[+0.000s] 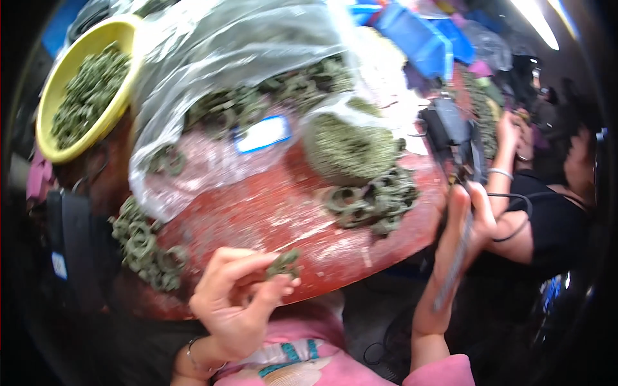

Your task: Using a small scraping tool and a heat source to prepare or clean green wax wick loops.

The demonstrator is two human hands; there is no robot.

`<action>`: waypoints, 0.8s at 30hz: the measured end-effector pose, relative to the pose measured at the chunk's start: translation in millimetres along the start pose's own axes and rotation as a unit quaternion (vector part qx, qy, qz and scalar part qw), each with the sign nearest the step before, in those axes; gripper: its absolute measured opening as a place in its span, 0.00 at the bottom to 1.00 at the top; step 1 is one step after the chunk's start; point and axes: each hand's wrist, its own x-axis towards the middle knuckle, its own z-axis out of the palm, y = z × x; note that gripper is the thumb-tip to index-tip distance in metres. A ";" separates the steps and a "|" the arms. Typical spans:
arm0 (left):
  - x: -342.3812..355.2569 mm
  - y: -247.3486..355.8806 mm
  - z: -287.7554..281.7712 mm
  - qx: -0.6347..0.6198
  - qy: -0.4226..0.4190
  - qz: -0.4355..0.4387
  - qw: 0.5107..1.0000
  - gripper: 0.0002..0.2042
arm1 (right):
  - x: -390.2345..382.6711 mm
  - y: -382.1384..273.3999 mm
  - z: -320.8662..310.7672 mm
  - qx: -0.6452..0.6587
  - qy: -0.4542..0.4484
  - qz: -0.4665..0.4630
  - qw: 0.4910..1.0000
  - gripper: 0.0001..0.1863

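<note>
My left hand (228, 299), at the lower middle, pinches a small olive-green ring piece (283, 262) over the front of the red worktop (257, 219). My right hand (468, 215) is at the front of a dark grey machine (458, 128), fingers drawn together; a long, thin grey item (449, 276) runs blurred along it, and what the fingertips grip is unclear. Heaps of similar rings lie at the left (145, 251) and right (380, 199) of the worktop. More rings lie in a clear plastic bag (238, 51), beside a smaller bag of finer green pieces (347, 145).
A yellow basin (132, 77) of green pieces stands at the upper left, above a dark device (69, 241). Blue bins (415, 42) sit at the back. At the right a co-worker (541, 225) in black has hands (512, 132) raised at another green heap (483, 106). A cable loops near my right hand.
</note>
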 end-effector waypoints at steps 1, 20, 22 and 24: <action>2.5 1.4 2.0 -0.003 -0.017 0.026 0.999 0.10 | 18.2 7.4 -0.9 -0.022 -0.003 -0.009 1.000 0.11; -4.5 12.9 -13.3 0.062 -0.086 0.132 0.986 0.16 | 41.2 35.2 -3.4 -0.077 0.010 -0.098 0.992 0.21; -4.5 11.7 -9.6 0.041 -0.076 0.104 0.991 0.15 | 10.4 9.8 2.8 0.027 0.022 -0.135 0.990 0.35; -4.7 10.9 -6.1 0.009 -0.064 0.065 0.996 0.13 | -24.1 -15.5 4.0 -0.025 -0.053 -0.154 0.986 0.44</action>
